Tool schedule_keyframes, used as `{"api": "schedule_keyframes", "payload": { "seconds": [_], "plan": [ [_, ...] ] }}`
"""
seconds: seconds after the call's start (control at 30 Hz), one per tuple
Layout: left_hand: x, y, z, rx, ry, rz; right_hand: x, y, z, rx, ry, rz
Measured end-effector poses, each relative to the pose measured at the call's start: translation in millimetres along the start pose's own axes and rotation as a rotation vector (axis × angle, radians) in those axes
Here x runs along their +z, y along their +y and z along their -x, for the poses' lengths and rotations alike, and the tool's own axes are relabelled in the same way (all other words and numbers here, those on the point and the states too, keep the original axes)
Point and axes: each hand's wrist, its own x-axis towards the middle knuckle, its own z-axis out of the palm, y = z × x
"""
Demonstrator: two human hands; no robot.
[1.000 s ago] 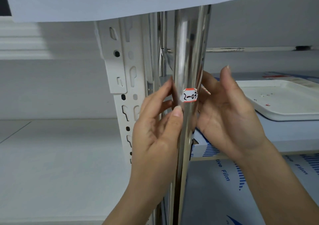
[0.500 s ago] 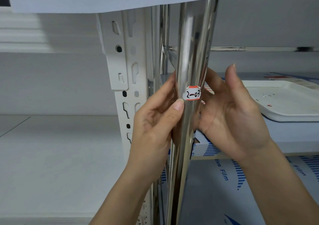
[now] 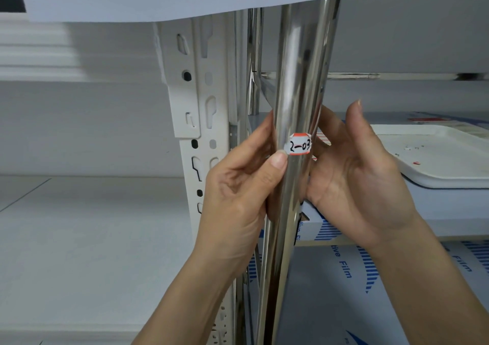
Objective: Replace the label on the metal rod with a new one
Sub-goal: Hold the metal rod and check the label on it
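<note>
Metal rod (image 3: 299, 85), a polished, mirror-bright steel tube, stands nearly upright in the middle of the view, just in front of a white slotted steel shelving post (image 3: 195, 112). Stuck around it at hand height is a small white paper label with red borders (image 3: 299, 145), handwritten "2-03".

The left hand (image 3: 238, 194) wraps the rod from its left side: the thumb tip presses the tube right at the label's lower left corner, the fingers curl behind. The right hand (image 3: 354, 180) cups the rod from its right side with fingers passing behind it and the thumb raised free; whether those fingers actually clasp the tube cannot be told.

The rod looks rigid, smooth and slippery, so steadying it just below the sticker seems sensible. The label looks thin, light and easily torn; lifting a corner with a nail is probably the best place to start.

To the right, on a shelf, sits a white plastic tray (image 3: 449, 178) over blue-printed protective film (image 3: 341, 265).
</note>
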Motion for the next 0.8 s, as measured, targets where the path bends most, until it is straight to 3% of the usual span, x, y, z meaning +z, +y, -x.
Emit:
{"api": "schedule_keyframes", "payload": {
  "seconds": [0.23, 0.8],
  "plan": [
    [-1.1, -1.1, -0.7, -0.026, 0.007, 0.080, 0.1, -0.4, 0.8, -0.005, 0.011, 0.026],
    [-0.9, -2.1, -0.2, -0.012, 0.014, 0.019, 0.3, 0.1, 0.3, 0.001, 0.001, 0.053]
  ]
}}
